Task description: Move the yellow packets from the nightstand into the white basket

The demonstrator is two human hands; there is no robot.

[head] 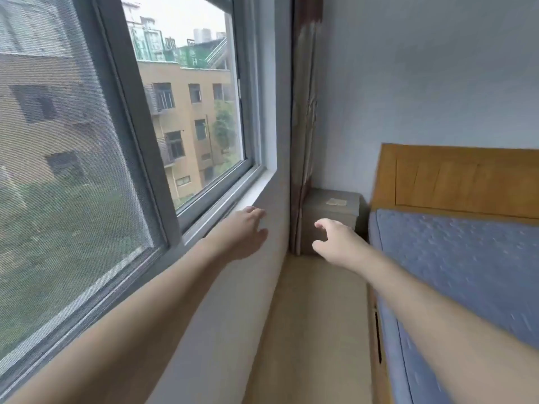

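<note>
Grip, left: bare left hand (248, 231) at centre frame, fingers loosely spread and holding nothing, hovering beside the grey wall under the white window sill (250, 191).
Grip, right: bare right hand (335, 240) just right of centre, thumb and fingers parted wide, empty, stretched toward the corner.
Task's thing: pale yellow flat packets (336, 202) lie on top of the grey-brown boxy nightstand (329, 220), centre frame, well beyond both hands.
Count of packets: looks like two lying side by side, but blur leaves this uncertain.
Count of hands: two, both empty.
Basket: white basket not in view, so its place cannot be told.
Surroundings: one blue quilted mattress (455, 275) with an orange wooden headboard (455, 176) at right; one patterned curtain (304, 126) hanging just left of the nightstand; a narrow beige floor strip (315, 316) leads to it.
Risk one: the packets are thin and flat, so a pinch may slide off them or lift only one.
Risk two: the curtain hangs close, and a reaching arm could snag it.
Risk three: the tight gap between bed and wall may cramp the approach.
</note>
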